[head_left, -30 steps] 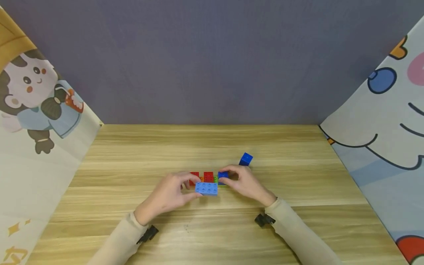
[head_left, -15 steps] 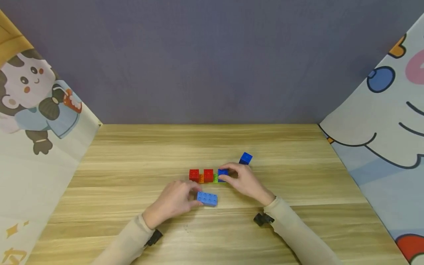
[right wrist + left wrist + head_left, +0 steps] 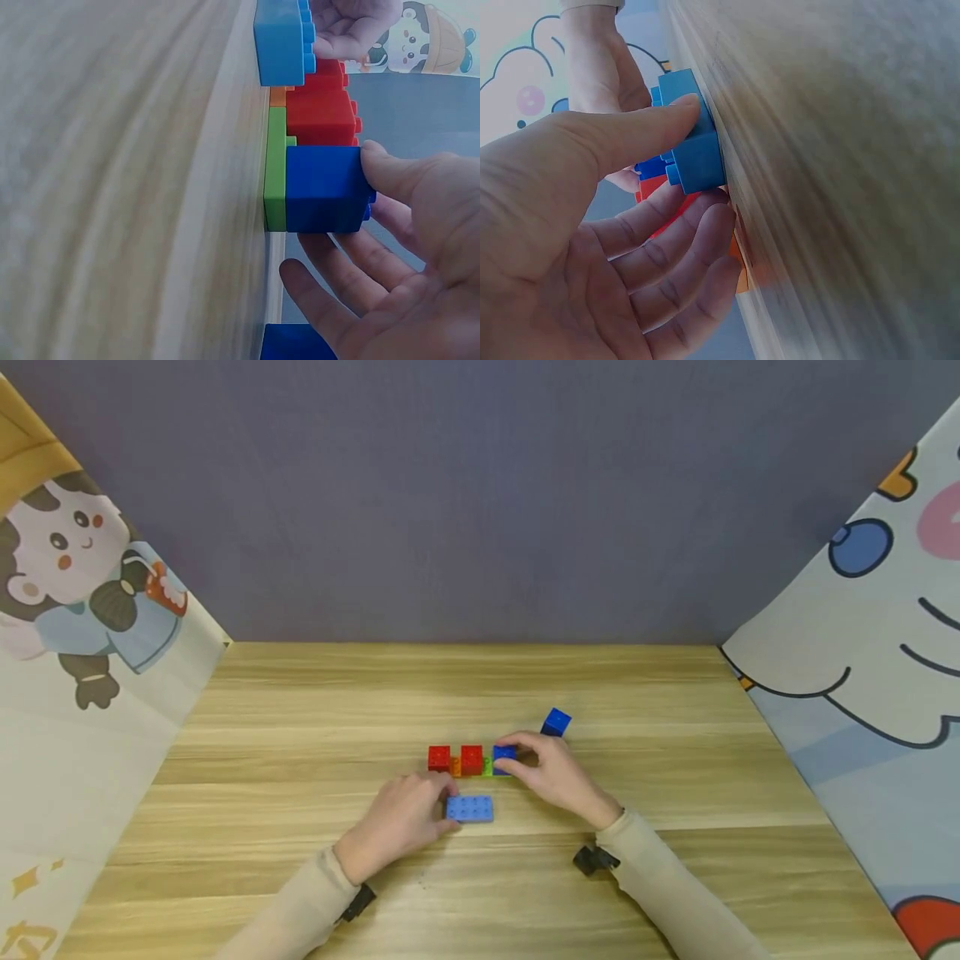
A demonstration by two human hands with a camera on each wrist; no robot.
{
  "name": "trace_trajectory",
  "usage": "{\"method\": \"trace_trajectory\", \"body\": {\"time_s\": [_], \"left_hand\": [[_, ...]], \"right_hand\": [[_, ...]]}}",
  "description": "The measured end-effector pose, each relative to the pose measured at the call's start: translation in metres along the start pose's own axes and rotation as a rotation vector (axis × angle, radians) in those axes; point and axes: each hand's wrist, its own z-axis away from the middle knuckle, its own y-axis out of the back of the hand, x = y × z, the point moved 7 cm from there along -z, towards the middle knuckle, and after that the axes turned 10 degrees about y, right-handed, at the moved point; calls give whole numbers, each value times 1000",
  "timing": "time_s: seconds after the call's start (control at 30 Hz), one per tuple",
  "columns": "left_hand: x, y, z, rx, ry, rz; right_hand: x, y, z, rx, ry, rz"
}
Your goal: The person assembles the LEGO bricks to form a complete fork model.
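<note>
On the table, the light blue brick (image 3: pixel 470 808) lies flat, its left end between the thumb and fingers of my left hand (image 3: pixel 397 820). In the left wrist view the thumb presses that brick's side (image 3: pixel 697 161). Behind it stands a row: two red bricks (image 3: pixel 472 760) and a dark blue brick (image 3: pixel 504 759) on low orange and green pieces. My right hand (image 3: pixel 558 777) pinches the dark blue brick; the right wrist view shows this brick (image 3: pixel 326 189) on the green piece (image 3: pixel 276 169).
Another dark blue brick (image 3: pixel 556 722) stands behind my right hand. A grey wall (image 3: pixel 472 510) rises at the table's back edge, with patterned panels at both sides. A black device (image 3: pixel 592 860) is at the right wrist.
My left hand has brought the light blue brick away from the row, toward the table's front, and down onto the wood. The right hand has stayed at the dark blue brick.
</note>
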Motion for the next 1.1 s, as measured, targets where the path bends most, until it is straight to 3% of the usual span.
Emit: {"method": "trace_trajectory", "body": {"time_s": [0.23, 0.67, 0.8, 0.97, 1.1], "left_hand": [[1, -1, -1, -6, -22, 2], [-2, -1, -3, -44, -7, 31], [-6, 10, -1, -49, 5, 53], [-18, 34, 0, -18, 40, 68], [-26, 51, -1, 54, 68, 96]], "right_hand": [[2, -1, 1, -6, -4, -14], [3, -2, 2, -8, -9, -40], [3, -2, 2, -9, -9, -34], [3, -2, 2, -9, -12, -29], [4, -2, 2, -10, -22, -20]]}}
